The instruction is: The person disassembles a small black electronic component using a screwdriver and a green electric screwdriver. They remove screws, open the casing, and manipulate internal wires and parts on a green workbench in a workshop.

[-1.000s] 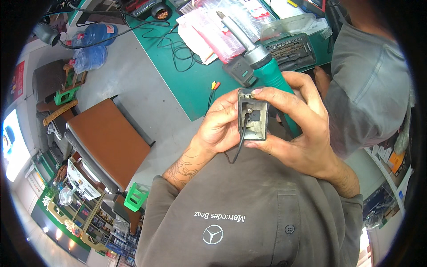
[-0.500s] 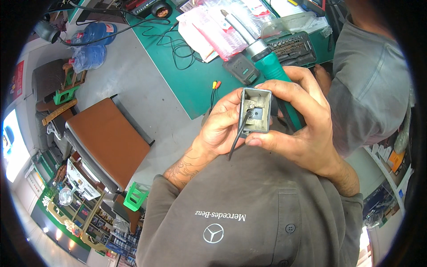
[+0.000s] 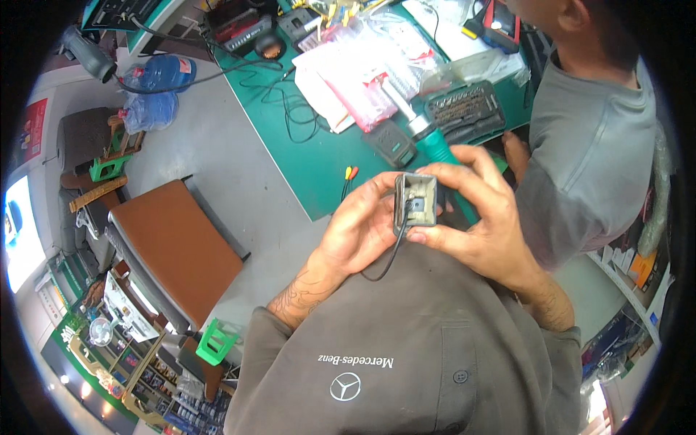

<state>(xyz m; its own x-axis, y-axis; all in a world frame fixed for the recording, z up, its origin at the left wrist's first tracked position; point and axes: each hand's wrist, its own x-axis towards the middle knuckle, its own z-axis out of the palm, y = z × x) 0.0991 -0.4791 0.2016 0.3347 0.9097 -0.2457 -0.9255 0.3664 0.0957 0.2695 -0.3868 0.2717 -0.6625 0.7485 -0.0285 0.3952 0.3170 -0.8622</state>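
Note:
Between my hands is a small dark-grey rectangular housing [image 3: 433,202], its open side facing up and its hollow, pale inside showing. A thin black cable [image 3: 392,261] comes out of it and curves down in front of my shirt. My left hand [image 3: 360,226] is closed on the housing's left side, some fingers hidden behind it. My right hand [image 3: 487,212] pinches its right side, thumb at the lower edge. The same right hand also holds a soldering iron [image 3: 436,147] by its green handle, the metal barrel pointing away toward the bench.
On the green bench [image 3: 290,156] lie a black battery pack [image 3: 390,143], plastic packets [image 3: 370,69], an open bit case [image 3: 466,114] and loose cables. A person [image 3: 591,145] stands at the right. A brown-topped table [image 3: 176,250] and a green stool [image 3: 217,342] are on the left.
The housing and both hands sit slightly lower in the view, and the housing has tilted a little. My head view has shifted, showing more of the bench's far side and the other person.

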